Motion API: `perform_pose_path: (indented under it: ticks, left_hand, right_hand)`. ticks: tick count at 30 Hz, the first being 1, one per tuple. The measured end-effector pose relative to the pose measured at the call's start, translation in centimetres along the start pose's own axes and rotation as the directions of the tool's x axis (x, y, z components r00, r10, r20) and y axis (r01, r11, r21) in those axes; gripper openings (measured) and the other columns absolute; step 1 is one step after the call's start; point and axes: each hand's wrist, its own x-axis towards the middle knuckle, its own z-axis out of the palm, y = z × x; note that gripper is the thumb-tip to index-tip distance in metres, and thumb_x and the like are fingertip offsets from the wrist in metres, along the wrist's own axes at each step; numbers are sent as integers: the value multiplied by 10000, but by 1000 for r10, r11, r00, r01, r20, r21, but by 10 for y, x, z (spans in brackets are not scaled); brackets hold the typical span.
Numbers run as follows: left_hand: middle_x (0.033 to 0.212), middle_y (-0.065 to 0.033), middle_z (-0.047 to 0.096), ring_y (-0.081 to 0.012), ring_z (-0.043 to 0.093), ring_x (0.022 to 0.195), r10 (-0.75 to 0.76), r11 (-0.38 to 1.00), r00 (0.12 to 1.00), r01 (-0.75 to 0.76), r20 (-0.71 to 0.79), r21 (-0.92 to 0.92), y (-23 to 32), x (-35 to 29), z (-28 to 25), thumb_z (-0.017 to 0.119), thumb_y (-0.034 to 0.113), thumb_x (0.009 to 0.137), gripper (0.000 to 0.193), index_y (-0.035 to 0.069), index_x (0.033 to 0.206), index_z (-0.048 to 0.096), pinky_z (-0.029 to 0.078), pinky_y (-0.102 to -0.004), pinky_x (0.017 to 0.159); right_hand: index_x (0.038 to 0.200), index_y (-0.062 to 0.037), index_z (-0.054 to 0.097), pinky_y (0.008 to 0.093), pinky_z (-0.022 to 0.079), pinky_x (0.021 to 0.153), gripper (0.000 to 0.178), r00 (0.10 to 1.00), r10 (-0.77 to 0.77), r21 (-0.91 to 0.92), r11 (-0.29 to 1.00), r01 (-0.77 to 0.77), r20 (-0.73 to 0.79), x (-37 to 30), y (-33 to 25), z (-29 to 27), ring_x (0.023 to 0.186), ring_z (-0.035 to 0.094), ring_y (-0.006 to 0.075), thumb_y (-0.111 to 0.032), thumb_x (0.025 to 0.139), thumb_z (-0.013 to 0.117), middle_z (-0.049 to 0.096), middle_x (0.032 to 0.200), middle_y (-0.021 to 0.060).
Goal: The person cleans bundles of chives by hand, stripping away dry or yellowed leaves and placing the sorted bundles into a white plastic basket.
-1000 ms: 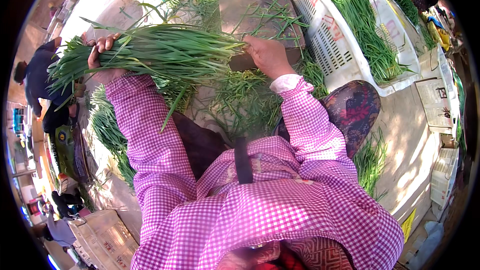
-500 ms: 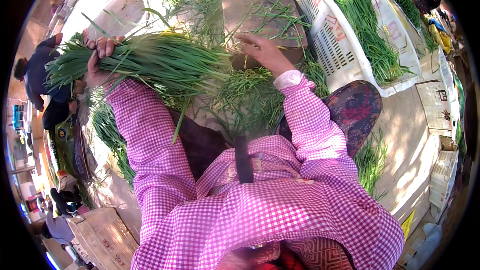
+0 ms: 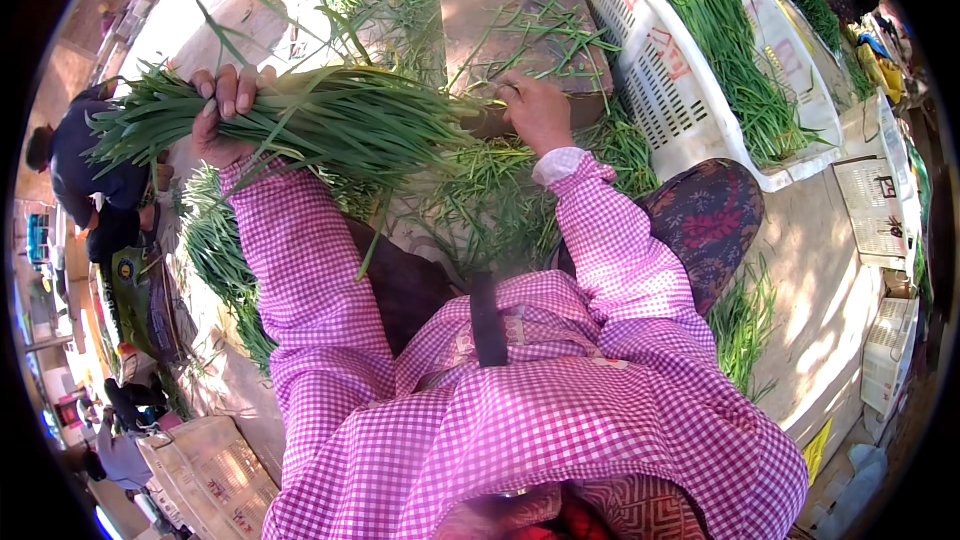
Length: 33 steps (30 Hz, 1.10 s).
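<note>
My left hand (image 3: 228, 110) is wrapped round a thick bunch of garlic chives (image 3: 350, 120) and holds it sideways above the ground. The leafy tips stick out to the left, and the pale stem ends point right. My right hand (image 3: 540, 113) is at those stem ends, fingers curled in a pinch; what they hold, if anything, is too small to tell. Just behind it stands a brown block (image 3: 510, 20) with loose green stalks strewn over its top. Loose trimmings (image 3: 500, 205) lie in a heap below my right hand, between my knees.
A white slatted crate (image 3: 660, 70) full of chives stands at the right, more crates beyond it. Another pile of chives (image 3: 220, 255) lies by my left leg. A person in dark clothes (image 3: 75, 160) is at the far left. A crate (image 3: 215, 475) sits at the lower left.
My right hand has gone from spread fingers to a pinch and shifted slightly down beside the stem ends. My left hand and the bunch have moved slightly right.
</note>
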Motion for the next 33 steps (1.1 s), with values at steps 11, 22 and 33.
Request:
perform_pose_path:
  ticks: [11, 22, 33]
  left_hand:
    - [665, 48, 472, -83, 487, 651, -52, 996, 993, 60, 108, -66, 0, 0, 31, 555, 69, 790, 155, 118, 856, 424, 362, -301, 758]
    - [708, 57, 496, -100, 501, 714, 56, 980, 997, -65, -49, -190, 5, 0, 15, 586, 79, 741, 198, 121, 894, 466, 359, -327, 847]
    - [832, -38, 541, -160, 513, 812, 44, 977, 866, -141, -498, -158, 48, -17, -56, 560, -8, 756, 187, 30, 936, 524, 398, -342, 852]
  right_hand:
    - [1128, -58, 604, 301, 475, 803, 370, 808, -417, 677, 735, 31, 416, 2, -7, 8, 914, 618, 179, -233, 804, 638, 658, 995, 96]
    - [1001, -25, 594, 300, 535, 674, 153, 915, -58, 900, -168, -403, 399, -3, -28, -3, 784, 637, 176, -123, 886, 575, 634, 883, 44]
    - [1224, -46, 515, 385, 474, 843, 498, 1000, 15, 144, 989, -16, 3, 25, 53, -16, 928, 613, 297, -210, 775, 656, 620, 1072, 132]
